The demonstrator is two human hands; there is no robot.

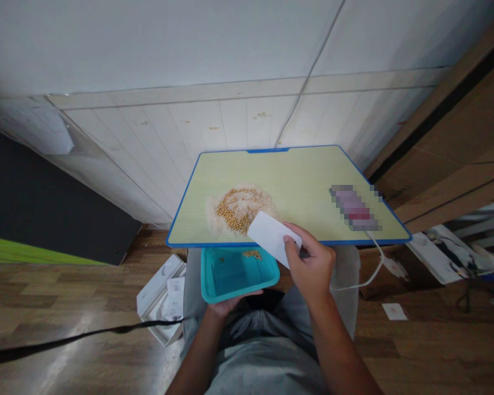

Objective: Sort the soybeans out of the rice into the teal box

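Note:
A pale pile of rice [264,198] mixed with round yellow soybeans [235,219] lies on the light green table [304,175]. My right hand [310,260] pinches a white card [272,235] between thumb and fingers; the card's far corner reaches the near right side of the pile. Just below the table's front edge, my left hand [226,305] supports a teal plastic container [241,293] from underneath, its fingers mostly hidden. A few soybeans [252,254] sit at the far side inside the container.
At the table's right lies a blurred-out phone-like object [354,208] with a white cable [379,263] hanging over the edge. A white wall rises behind. Open white boxes [164,299] stand on the floor at left, brown cardboard [448,148] at right. A black strap [86,334] crosses lower left.

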